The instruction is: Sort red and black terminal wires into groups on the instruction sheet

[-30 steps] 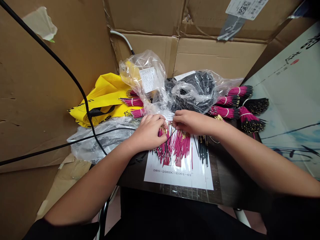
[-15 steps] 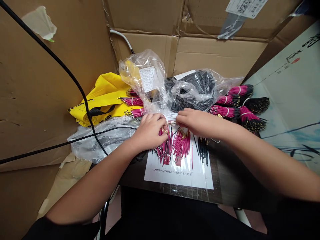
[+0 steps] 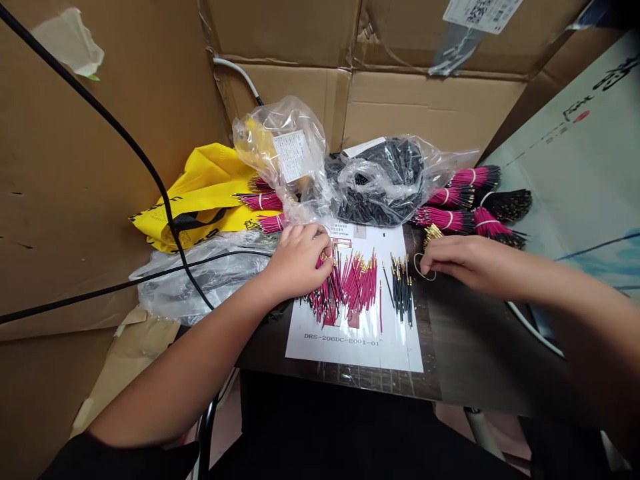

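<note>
On white sheet, L hand curls over magenta pins, prob. steadying 'em; R hand nr gold-tipped bundle, can't tell either grip.

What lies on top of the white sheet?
Pink pieces and black pieces, many gold-tipped, lie on the white sheet; whatever the left hand covers cannot be seen.

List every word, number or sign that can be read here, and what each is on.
"DRS-206DC-E001-01": white sheet, nearer the wearer than the pink pieces.
Too small: print at that sheet's far end.
Too small: white label on a clear bag.
Too small: QR-code label on the cardboard.
Unreadable: lettering on the yellow bag and pale panel.
</note>
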`<state>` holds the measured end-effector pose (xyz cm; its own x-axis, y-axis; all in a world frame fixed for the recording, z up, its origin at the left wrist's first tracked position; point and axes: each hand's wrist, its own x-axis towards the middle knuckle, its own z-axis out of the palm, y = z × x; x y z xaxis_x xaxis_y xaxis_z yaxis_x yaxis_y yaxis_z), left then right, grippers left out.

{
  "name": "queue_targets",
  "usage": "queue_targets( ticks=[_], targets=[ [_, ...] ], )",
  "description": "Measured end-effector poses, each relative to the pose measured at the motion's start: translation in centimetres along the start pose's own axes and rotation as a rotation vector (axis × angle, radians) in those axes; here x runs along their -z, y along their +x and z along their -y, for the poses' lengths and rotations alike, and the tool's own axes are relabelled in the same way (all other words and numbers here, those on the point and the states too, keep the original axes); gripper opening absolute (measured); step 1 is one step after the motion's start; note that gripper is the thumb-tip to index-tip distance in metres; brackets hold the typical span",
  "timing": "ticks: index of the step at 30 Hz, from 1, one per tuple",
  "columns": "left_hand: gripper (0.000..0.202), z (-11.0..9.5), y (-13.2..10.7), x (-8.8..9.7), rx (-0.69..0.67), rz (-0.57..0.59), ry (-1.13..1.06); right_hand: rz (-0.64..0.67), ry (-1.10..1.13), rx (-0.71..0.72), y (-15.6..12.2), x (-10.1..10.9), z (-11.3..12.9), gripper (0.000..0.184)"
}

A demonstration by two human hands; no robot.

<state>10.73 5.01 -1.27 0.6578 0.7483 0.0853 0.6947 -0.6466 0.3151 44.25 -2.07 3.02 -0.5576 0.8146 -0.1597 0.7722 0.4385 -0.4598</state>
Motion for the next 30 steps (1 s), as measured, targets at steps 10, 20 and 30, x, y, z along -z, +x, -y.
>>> queue_targets(
  ticks=[10,20,30],
  targets=[
    [0.012,1.1,-0.2,0.6,-0.026,0.045,-0.113,-0.194,-0.354,-0.078,6.4,-1.7,6.0,0.03],
    [0.01,0.5,-0.4,0.6,-0.029,0.004,-0.105,-0.164,-0.222,-0.082,11.3,-5.5,7.0,0.039],
    [0.017,1.0,-0.7,1.1,-0.087,0.052,-0.108,-0.288,-0.169,-0.064,10.8,-6.7,7.0,0.039]
  ],
)
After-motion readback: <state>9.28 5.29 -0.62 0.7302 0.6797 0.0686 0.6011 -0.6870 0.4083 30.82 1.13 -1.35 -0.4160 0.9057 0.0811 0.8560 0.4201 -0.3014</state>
